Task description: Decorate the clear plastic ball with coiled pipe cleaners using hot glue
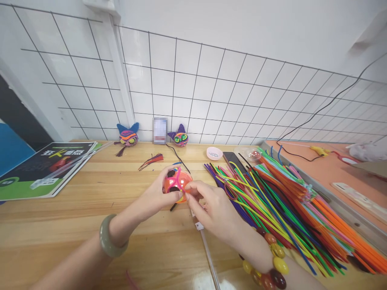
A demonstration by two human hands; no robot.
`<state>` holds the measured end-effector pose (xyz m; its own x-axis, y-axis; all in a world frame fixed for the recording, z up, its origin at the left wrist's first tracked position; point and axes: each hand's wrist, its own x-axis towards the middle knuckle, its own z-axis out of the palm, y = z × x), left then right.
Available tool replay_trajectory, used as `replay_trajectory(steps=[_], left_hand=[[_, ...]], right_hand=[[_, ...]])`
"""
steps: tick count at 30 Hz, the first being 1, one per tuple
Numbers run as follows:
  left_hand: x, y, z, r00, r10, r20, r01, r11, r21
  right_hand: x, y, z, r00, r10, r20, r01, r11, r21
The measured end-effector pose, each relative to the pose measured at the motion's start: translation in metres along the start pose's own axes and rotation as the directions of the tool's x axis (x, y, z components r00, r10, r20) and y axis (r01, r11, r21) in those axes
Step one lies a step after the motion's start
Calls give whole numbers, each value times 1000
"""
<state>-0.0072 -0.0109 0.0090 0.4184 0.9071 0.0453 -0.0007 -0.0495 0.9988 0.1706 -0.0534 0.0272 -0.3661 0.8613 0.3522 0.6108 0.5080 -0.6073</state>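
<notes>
My left hand (163, 189) is closed around the left side of a shiny orange rounded shell (186, 179), held above the wooden table. Two dark oval patches and a pink pipe cleaner (178, 177) show on the shell's face. At its lower right edge, the thumb and fingertips of my right hand (214, 205) pinch the pink strip. A pale rod with a white and brown end (198, 224) lies below my right hand, partly hidden by it.
Many coloured pipe cleaners (272, 201) spread over the right side. Behind them are a phone (234, 162) and a pink bowl (214, 153). Two wrapped cat-like heads, one blue-eared (128, 136) and one purple-eared (180, 137), stand by the wall. Magazines (45, 169) lie left.
</notes>
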Motion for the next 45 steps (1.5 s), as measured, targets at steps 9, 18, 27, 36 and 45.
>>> replay_trajectory(steps=[9, 18, 27, 36, 45], left_hand=[[-1, 3, 0, 997, -69, 20, 66, 989, 132], [1, -3, -6, 995, -54, 82, 50, 997, 51], [-4, 8, 0, 999, -45, 5, 44, 982, 183], [-5, 11, 7, 998, 43, -54, -24, 947, 321], [-4, 9, 6, 992, 56, -111, -8, 918, 397]], right_hand=[[2, 0, -3, 997, 51, 54, -55, 995, 85], [1, 6, -1, 999, 35, 9, -35, 999, 15], [2, 2, -4, 1000, 19, 8, -20, 999, 45], [1, 0, -3, 1000, 21, -18, -22, 999, -48], [1, 1, -2, 995, -70, -69, 58, 985, -163]])
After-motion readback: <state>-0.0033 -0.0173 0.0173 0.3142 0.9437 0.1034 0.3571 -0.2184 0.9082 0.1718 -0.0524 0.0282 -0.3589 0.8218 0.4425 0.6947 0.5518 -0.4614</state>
